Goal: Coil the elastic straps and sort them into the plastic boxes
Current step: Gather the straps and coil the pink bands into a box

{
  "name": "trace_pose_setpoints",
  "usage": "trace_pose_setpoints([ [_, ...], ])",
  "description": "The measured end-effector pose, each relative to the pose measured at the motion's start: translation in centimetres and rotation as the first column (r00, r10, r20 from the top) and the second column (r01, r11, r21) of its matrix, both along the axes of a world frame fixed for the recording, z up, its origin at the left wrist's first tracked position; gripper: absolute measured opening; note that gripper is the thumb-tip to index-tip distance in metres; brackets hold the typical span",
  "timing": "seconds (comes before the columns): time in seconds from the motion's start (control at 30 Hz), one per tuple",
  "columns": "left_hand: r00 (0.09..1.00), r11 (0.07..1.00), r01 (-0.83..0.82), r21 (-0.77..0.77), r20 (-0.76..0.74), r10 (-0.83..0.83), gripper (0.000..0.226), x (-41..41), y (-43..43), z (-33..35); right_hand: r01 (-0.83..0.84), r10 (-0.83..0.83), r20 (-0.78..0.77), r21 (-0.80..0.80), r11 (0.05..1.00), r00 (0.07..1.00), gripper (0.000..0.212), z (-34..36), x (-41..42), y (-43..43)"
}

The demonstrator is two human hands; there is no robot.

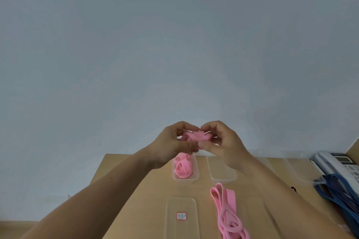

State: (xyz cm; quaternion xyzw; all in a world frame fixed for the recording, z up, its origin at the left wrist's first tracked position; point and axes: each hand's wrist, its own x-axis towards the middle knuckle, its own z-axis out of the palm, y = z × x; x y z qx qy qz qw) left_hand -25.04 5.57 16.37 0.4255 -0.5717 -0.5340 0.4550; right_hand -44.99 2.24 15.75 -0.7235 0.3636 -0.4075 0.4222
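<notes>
Both hands are raised above the far end of the table and hold one coiled pink elastic strap between them. My left hand grips its left side, and my right hand pinches its right side with thumb and fingers. Below them a clear plastic box holds a coiled pink strap. An empty clear box stands just to its right. Loose pink straps lie uncoiled on the table nearer to me.
A clear lid or box with a red-framed label lies at the near middle of the wooden table. Blue straps are heaped at the right, by another clear box and a white telephone. A plain wall stands behind.
</notes>
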Motion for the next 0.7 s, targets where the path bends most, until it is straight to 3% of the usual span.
trace_pose_setpoints([
  [0.1,0.998,0.998,0.019,-0.061,0.059,-0.015,0.035,-0.1,-0.1,-0.5,-0.036,0.034,0.015,0.112,0.993,0.999,0.027,0.2,0.0,-0.2],
  [0.23,0.995,0.994,-0.039,-0.105,0.082,0.048,0.038,-0.2,0.0,-0.9,0.011,-0.010,-0.006,0.114,0.993,1.000,0.013,0.3,0.1,-0.4],
  [0.47,0.974,0.972,-0.185,-0.147,0.105,0.201,0.038,-0.3,0.2,-1.0,0.101,-0.122,0.135,0.156,0.983,0.983,0.010,0.6,0.8,-0.2],
  [0.7,0.929,0.927,-0.304,-0.219,0.147,0.339,0.043,-0.5,0.4,-1.3,0.164,-0.196,0.176,0.183,0.969,0.965,0.005,0.5,1.5,0.0],
])
